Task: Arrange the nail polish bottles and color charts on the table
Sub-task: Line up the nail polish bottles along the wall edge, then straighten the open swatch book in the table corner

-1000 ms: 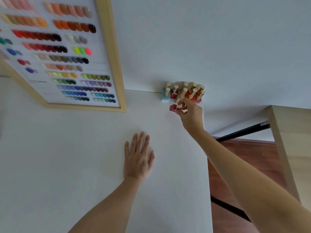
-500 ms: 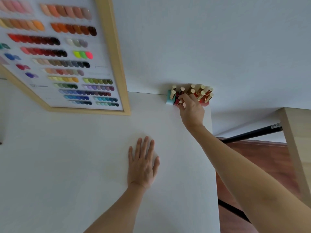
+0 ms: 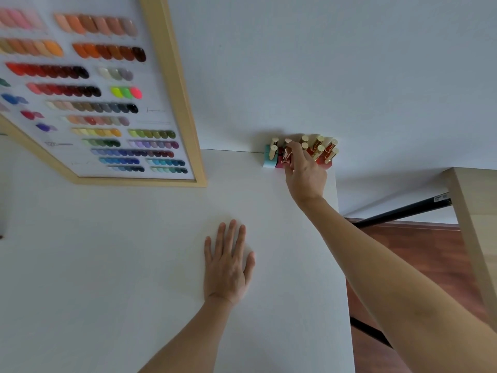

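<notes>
Several nail polish bottles with cream and gold caps stand clustered at the far right corner of the white table, against the wall. A light blue bottle is at the cluster's left end. My right hand reaches into the cluster, its fingers pinched on a dark pink bottle with a rose-gold cap that sits in the front row. My left hand lies flat, fingers apart, on the table's middle. A wood-framed color chart with rows of nail swatches leans at the back left.
The table's right edge drops to a brown floor. A black bar and a light wooden panel stand to the right of the table. The white wall runs behind the bottles.
My right hand has carried the dark pink bottle from in front of the cluster into its front row beside the blue bottle. My left hand has stayed flat.
</notes>
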`<act>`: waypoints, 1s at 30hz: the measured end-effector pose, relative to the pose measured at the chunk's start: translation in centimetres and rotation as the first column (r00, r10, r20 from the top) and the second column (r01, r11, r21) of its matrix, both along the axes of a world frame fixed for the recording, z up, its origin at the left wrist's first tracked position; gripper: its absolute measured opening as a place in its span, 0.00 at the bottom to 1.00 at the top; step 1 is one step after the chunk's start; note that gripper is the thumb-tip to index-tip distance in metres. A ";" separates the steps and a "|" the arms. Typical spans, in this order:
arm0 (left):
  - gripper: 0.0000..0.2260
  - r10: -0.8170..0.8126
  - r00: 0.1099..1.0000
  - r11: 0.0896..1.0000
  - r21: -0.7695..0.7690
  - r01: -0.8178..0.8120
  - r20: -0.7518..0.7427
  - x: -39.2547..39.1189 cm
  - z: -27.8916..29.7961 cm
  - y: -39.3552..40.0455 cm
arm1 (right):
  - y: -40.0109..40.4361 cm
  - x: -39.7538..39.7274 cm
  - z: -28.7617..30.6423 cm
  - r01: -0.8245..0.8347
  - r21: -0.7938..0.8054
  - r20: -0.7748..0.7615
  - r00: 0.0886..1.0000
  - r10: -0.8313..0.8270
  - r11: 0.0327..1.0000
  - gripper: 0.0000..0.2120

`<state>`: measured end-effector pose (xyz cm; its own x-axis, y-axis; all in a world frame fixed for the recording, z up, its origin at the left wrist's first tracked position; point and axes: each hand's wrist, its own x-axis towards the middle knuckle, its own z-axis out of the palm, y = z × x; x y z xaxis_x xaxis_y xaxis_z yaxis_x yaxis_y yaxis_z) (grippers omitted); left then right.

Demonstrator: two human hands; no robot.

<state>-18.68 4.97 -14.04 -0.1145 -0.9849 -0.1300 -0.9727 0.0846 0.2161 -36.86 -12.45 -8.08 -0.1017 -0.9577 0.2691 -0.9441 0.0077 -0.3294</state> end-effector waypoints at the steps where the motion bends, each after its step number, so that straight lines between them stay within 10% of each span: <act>1: 0.26 -0.001 1.000 1.000 -0.003 0.001 0.000 0.0 0.0 0.0 | 0.1 0.0 0.0 -0.003 -0.005 0.007 1.000 0.003 1.000 0.19; 20: 0.27 -0.040 0.999 0.990 0.133 0.043 -0.026 0.1 1.7 0.3 | 11.1 -2.9 4.3 -0.013 0.155 0.058 0.998 0.004 0.988 0.05; 30: 0.22 -0.011 0.855 0.969 0.205 0.136 -0.518 11.2 9.1 0.9 | 15.5 3.7 11.5 -0.073 0.204 0.069 0.996 0.059 0.976 0.03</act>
<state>-7.50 5.82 -4.97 -0.2968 -0.9216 -0.2501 -0.7125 0.0393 0.7006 -33.18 3.05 3.38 -0.0467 -0.9971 0.0600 -0.9225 0.0200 -0.3854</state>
